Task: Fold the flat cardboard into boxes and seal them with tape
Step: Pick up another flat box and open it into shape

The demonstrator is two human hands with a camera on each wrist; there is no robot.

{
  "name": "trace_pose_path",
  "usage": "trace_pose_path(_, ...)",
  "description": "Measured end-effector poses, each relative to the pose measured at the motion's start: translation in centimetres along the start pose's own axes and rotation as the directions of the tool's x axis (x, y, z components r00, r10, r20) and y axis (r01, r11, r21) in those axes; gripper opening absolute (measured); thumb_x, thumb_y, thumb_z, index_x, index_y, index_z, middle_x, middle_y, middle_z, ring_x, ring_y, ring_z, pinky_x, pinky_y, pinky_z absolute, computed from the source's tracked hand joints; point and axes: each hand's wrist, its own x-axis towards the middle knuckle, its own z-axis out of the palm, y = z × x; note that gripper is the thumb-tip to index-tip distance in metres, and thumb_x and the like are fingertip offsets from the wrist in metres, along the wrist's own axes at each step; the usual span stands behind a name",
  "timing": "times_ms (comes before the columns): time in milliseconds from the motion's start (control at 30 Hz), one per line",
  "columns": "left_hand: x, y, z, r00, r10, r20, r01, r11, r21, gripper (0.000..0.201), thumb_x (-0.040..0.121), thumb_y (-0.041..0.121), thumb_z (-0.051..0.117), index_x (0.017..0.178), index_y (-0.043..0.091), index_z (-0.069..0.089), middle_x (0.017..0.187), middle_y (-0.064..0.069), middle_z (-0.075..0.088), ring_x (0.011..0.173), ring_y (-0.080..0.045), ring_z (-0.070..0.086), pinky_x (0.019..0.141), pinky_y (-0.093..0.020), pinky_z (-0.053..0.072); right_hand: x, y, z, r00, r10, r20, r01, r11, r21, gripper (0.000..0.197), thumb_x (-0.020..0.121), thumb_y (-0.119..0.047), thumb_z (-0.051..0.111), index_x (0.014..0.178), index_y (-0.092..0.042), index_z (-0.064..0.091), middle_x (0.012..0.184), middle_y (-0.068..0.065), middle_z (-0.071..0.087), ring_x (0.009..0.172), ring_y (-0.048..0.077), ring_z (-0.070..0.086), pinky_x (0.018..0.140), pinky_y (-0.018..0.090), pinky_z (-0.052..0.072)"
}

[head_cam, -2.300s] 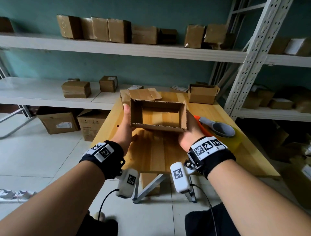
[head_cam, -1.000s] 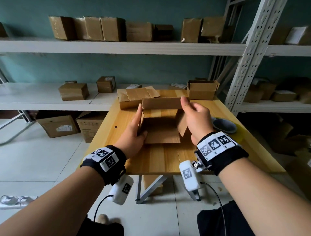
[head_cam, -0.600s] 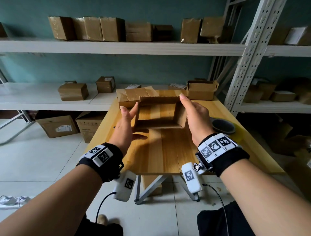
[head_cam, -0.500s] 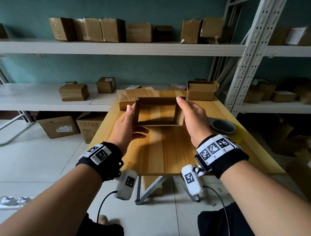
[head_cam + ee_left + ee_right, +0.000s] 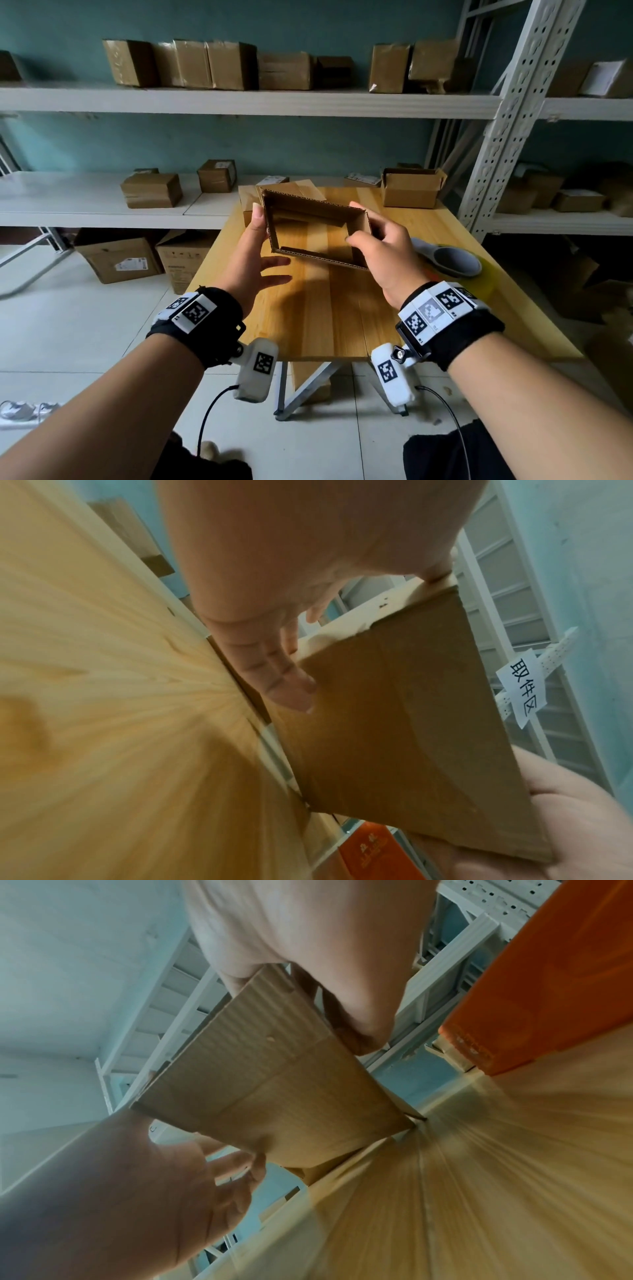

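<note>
A brown cardboard box (image 5: 308, 210), opened into a rectangular sleeve with no bottom, hangs tilted above the wooden table (image 5: 325, 318). My right hand (image 5: 380, 253) pinches its right wall, thumb inside and fingers outside. My left hand (image 5: 253, 253) is at the left wall, thumb against the edge and fingers spread straight below the near side. In the left wrist view my straight fingers (image 5: 274, 674) touch the box (image 5: 394, 723). In the right wrist view the box (image 5: 274, 1091) sits between the right thumb (image 5: 359, 1010) and the flat left palm (image 5: 137, 1177).
A grey and orange tape dispenser (image 5: 448, 260) lies on the table's right side. An open-topped box (image 5: 411, 192) stands at the far right corner, another box (image 5: 248, 202) behind the held one. White shelves (image 5: 239, 102) carry several sealed boxes. A metal rack post (image 5: 507, 113) rises on the right.
The box went from lying on the table with a flap folded to being held up as an open sleeve. It has now tilted, and my right thumb has moved inside its right wall.
</note>
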Motion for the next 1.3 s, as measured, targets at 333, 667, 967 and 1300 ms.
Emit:
trace_pose_path(333,-0.1,-0.2,-1.0,0.992,0.108,0.071,-0.112,0.992,0.058,0.101,0.07,0.092,0.062,0.156,0.044,0.037,0.163,0.004,0.042,0.149,-0.03,0.04,0.122,-0.057,0.03,0.0,-1.2,-0.2,0.962,0.274,-0.012,-0.261,0.929,0.262,0.026,0.086,-0.032,0.074,0.102,-0.053,0.068,0.139,-0.002,0.062,0.134,0.028,0.055,0.112,0.057,0.047)
trace_pose_path(667,-0.3,-0.6,-0.2,0.993,0.121,0.017,-0.121,0.967,0.226,0.087,0.083,0.075,0.052,0.156,0.028,0.04,0.143,0.005,0.053,0.118,-0.02,0.059,0.088,-0.03,0.052,-0.2,-1.4,-0.2,0.987,0.068,0.147,-0.057,0.995,-0.077,0.051,0.083,-0.009,0.079,0.122,-0.035,0.061,0.107,-0.007,0.076,0.108,0.019,0.071,0.105,0.05,0.055)
trace_pose_path(967,0.3,-0.6,-0.6,0.986,0.106,-0.13,-0.094,0.991,0.097,0.077,0.088,0.077,0.05,0.15,0.031,0.045,0.125,0.007,0.062,0.115,-0.016,0.061,0.079,-0.027,0.053,-0.6,-1.4,-0.4,0.966,0.049,0.255,0.016,0.968,-0.25,0.082,0.093,-0.023,0.078,0.16,-0.022,0.031,0.143,-0.003,0.054,0.132,0.015,0.053,0.105,0.031,0.049)
trace_pose_path(1300,1.2,-0.5,-1.8,0.957,0.116,-0.265,-0.091,0.99,0.107,0.061,0.088,0.087,0.041,0.119,0.039,0.062,0.114,0.008,0.07,0.107,-0.013,0.067,0.097,-0.041,0.056,-0.8,-0.7,0.3,0.93,-0.089,0.356,0.181,0.955,-0.235,0.099,0.089,-0.036,0.083,0.165,-0.043,0.018,0.165,-0.014,0.037,0.15,0.008,0.037,0.123,0.037,0.036)
